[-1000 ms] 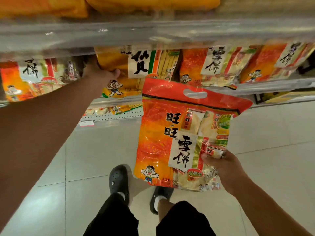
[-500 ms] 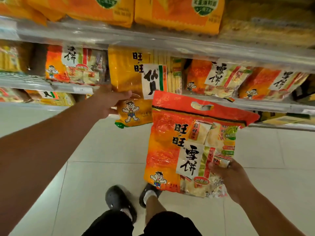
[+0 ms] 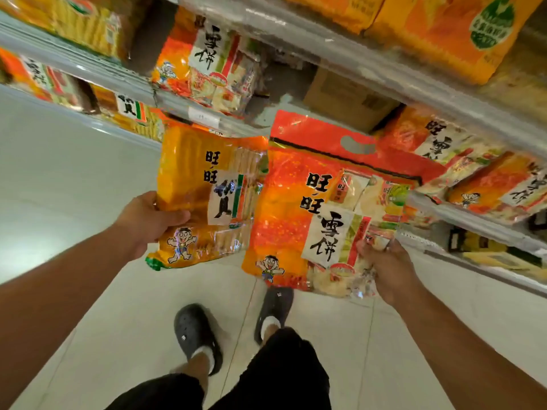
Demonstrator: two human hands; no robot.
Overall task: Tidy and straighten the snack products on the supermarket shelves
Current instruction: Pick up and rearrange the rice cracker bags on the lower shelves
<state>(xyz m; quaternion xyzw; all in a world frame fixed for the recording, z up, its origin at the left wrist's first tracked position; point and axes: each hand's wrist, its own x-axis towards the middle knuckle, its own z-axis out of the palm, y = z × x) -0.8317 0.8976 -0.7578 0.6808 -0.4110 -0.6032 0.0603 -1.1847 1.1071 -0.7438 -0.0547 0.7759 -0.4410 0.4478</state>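
Yellow bag (image 3: 204, 196) now off shelf — left hand (image 3: 148, 220) | red bag (image 3: 322, 214) — glossy

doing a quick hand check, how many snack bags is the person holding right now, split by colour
Yellow-orange plastic snack bag with a green bottom corner, gripped by the left hand: 1
Red-orange plastic snack bag with a red handle strip on top, gripped by the right hand: 1
Total held: 2
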